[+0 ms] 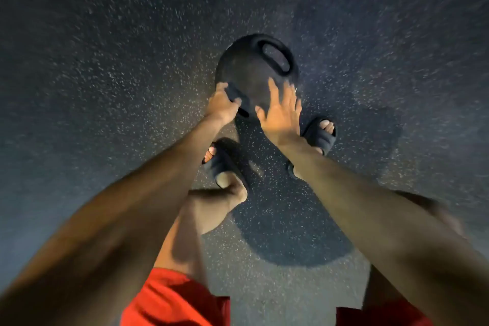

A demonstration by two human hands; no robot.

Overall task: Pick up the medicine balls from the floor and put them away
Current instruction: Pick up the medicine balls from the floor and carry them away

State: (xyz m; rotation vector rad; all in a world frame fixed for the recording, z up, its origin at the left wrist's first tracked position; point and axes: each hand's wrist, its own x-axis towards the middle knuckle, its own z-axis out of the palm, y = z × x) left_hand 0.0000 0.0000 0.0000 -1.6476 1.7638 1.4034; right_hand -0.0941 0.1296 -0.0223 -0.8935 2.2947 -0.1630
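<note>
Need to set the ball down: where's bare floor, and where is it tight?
Bare speckled floor spreads left of the medicine ball, beyond it and to its right. Tight on the near side: left hand gripping a handle, right hand flat on the ball, left sandal and right sandal behind.

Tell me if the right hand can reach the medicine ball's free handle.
Probably yes: the right hand is open over the medicine ball, just short of the free handle, with nothing between them.
</note>
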